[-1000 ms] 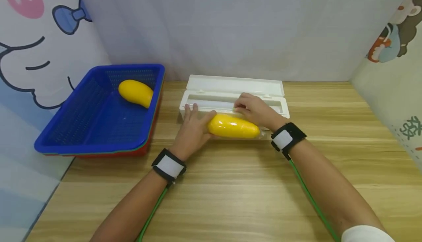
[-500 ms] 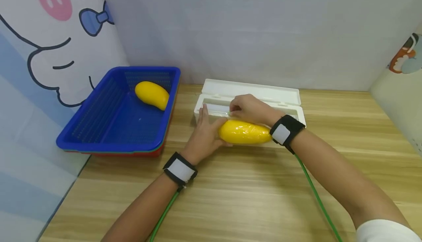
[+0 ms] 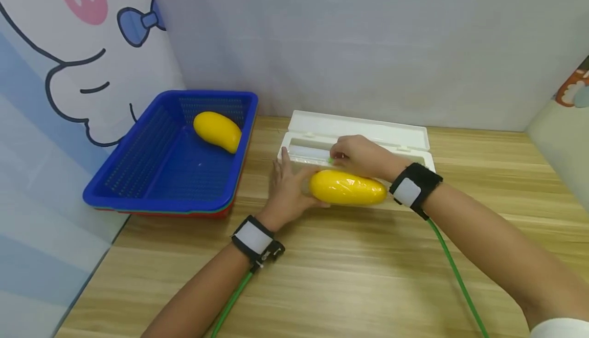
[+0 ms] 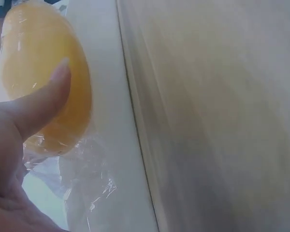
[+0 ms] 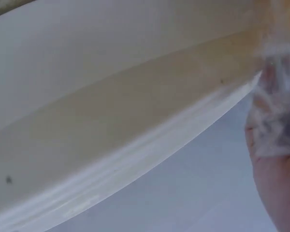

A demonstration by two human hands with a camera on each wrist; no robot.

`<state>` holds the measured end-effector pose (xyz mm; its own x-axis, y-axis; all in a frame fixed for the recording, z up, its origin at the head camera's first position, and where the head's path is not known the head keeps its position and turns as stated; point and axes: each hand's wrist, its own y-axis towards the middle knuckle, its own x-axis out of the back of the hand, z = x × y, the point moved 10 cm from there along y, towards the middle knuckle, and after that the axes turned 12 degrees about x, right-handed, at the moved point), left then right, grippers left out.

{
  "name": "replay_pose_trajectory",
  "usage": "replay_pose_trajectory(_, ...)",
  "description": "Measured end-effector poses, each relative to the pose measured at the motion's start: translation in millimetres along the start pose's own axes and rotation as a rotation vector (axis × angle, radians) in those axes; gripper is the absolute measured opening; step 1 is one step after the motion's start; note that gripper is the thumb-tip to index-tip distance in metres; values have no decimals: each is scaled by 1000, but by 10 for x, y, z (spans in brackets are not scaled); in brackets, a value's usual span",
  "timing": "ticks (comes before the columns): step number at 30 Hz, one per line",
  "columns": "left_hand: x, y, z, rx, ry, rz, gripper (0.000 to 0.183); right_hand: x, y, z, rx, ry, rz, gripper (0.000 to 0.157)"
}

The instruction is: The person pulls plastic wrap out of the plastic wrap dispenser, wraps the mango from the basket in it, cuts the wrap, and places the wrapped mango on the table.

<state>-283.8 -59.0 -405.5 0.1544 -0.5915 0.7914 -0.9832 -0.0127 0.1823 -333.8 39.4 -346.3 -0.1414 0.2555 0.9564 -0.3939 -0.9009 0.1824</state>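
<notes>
A yellow mango (image 3: 348, 187) wrapped in clear plastic film lies along the front of a white cling film dispenser (image 3: 294, 141), whose lid is up. My left hand (image 3: 287, 195) holds the mango's left end, with the thumb (image 4: 50, 99) across it in the left wrist view; other fingers of that hand reach the dispenser's left front edge. At the dispenser's front rim, my right hand (image 3: 363, 156) pinches a small green-tipped slide cutter (image 3: 331, 160), mostly hidden by the fingers. Loose film (image 4: 94, 188) trails from the mango. Inside the dispenser lies a white roll (image 3: 308, 153).
To the left, a blue basket (image 3: 161, 205) stands stacked on other baskets, with a second yellow mango (image 3: 218, 131) inside. A pale curtain (image 3: 345, 46) hangs behind the wooden table (image 3: 340, 266). A green cable (image 3: 455, 271) runs from each wristband.
The head view has swung left, so everything sits farther right in frame. Both hands stay at the dispenser and the mango; the right fingers shift only slightly along the front rim.
</notes>
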Motion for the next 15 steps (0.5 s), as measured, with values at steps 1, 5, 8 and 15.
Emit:
replay_pose_trajectory(1, -7, -2, -10, -3, -20, 4, 76, 11, -28, 3, -8, 0, 11, 13)
replay_pose_trajectory(5, -16, -28, -34, 14, -76, 10, 75, 89, -186, 25, -43, 1, 66, 19)
replay_pose_trajectory(8, -7, -54, -39, 38, -86, 5, 74, 200, -305, 35, -73, -7, 89, 21)
replay_pose_trajectory(15, 33, -60, -26, 65, -67, -34, 72, 385, -273, 154, -99, -64, 103, 20)
